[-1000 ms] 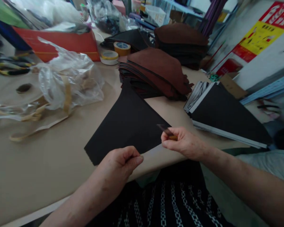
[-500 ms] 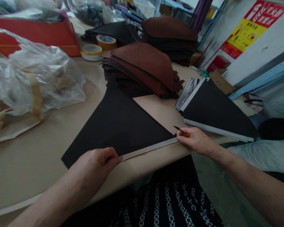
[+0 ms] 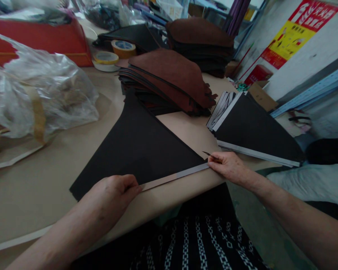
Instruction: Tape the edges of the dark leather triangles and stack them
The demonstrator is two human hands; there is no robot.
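Note:
A black, leather-like panel (image 3: 138, 142) with a curved left side lies flat on the table before me. Along its near edge runs a narrow pale strip of tape (image 3: 176, 175), beige toward the left and greyer toward the right. My left hand (image 3: 112, 197) is closed, pinching the strip between thumb and forefinger near the panel's left part. At the panel's right corner, my right hand (image 3: 228, 165) is closed around a small pointed knife (image 3: 210, 155), its dark tip pointing left. The same fingertips press on the strip's right end.
Brown and black panels (image 3: 166, 75) are stacked behind, with another stack (image 3: 199, 41) farther back. Black panels with pale taped edges (image 3: 256, 123) lie at right. Tape rolls (image 3: 105, 60), a clear plastic bag (image 3: 53, 90) and a red box (image 3: 36, 41) stand at left.
The whole view has shifted slightly, so everything sits a little farther left. Both hands keep their hold, and the knife in my right hand lies slightly flatter.

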